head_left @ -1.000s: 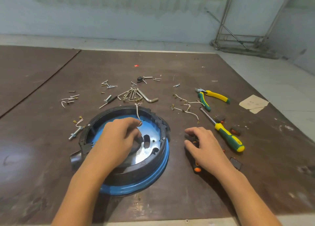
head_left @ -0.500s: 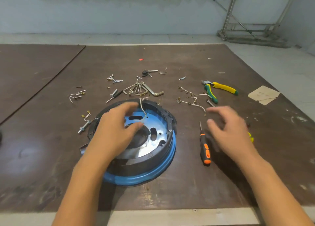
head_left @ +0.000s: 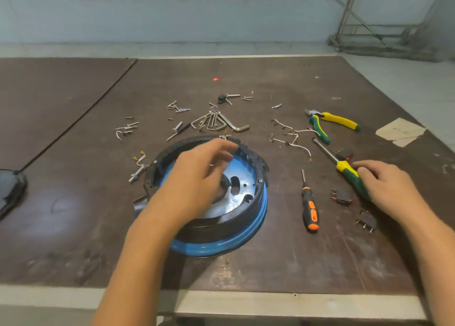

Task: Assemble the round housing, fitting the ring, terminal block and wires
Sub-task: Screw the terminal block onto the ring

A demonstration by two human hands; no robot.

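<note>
The round housing (head_left: 221,247) lies in the middle of the table, a blue shell with a black ring (head_left: 256,158) seated on top and a shiny plate with holes inside. My left hand (head_left: 197,178) hovers over its opening, fingers loosely spread toward the far rim; a thin wire end shows by the fingertips. My right hand (head_left: 391,187) lies on the green and yellow screwdriver (head_left: 344,168) to the right, thumb and fingers pinching its handle. Loose white wires (head_left: 295,143) lie beyond. Small black terminal parts (head_left: 341,196) sit by the right hand.
An orange and black screwdriver (head_left: 310,210) lies just right of the housing. Pliers (head_left: 339,121), hex keys (head_left: 236,126), scattered screws and a bolt (head_left: 138,173) lie behind and left. A black object (head_left: 9,190) sits at the left edge, cardboard (head_left: 400,131) far right.
My right hand left the orange screwdriver, swung right and took the green and yellow one. My left hand opened and shifted toward the housing's far rim.
</note>
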